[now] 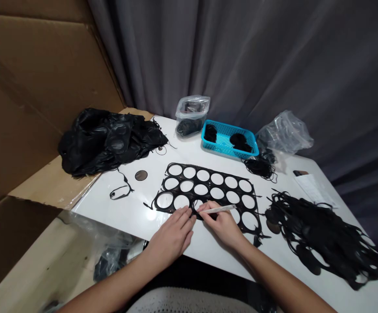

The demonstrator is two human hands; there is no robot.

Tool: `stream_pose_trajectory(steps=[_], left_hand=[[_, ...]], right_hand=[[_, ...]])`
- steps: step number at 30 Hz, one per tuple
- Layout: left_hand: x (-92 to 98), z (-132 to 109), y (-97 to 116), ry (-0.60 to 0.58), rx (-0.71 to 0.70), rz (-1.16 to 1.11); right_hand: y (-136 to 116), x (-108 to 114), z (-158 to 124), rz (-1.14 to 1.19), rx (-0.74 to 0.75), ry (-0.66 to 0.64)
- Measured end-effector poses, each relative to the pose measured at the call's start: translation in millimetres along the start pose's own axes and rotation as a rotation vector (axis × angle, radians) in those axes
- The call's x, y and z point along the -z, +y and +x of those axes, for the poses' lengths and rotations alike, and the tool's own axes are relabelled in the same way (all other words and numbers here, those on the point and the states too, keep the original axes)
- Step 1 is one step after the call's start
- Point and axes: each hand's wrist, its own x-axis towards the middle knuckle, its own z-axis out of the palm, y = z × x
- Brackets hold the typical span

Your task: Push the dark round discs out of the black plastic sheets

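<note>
A black sheet (193, 188) with rows of round holes lies flat on the white table, and the white tabletop shows through the holes. My left hand (176, 228) rests with fingers stretched out on the near edge of the sheet. Just right of it, my right hand (220, 221) is closed in a pinch round a slim, pale, pen-like tool (223, 209). The tool's tip is down at a hole in the near row; its exact shape is hidden by my fingers.
A heap of black sheets (111, 141) lies at the left, with a dark disc (140, 175) nearby. Behind stand a clear plastic tub (192, 114) and a blue basket (230, 150) holding black pieces. Black cut-out scraps (329, 237) pile up on the right.
</note>
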Motion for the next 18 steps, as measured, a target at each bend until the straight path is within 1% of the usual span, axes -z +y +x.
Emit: stream_pose_trajectory(steps=[6, 10, 15, 18], left_hand=[[0.0, 0.0, 0.4, -0.011, 0.001, -0.001], [0.8, 0.6, 0.6, -0.038, -0.007, 0.017], [-0.8, 0.2, 0.0, -0.04, -0.004, 0.014], [-2.4, -0.5, -0.5, -0.037, -0.003, 0.003]], right_hand=[[2.8, -1.8, -0.8, -0.063, 0.044, 0.008], [2.8, -3.5, -2.9, -0.138, 0.129, 0.023], [1.8, -6.1, -6.2, -0.213, 0.246, 0.019], [1.5, -5.9, -7.0, -0.203, 0.242, -0.002]])
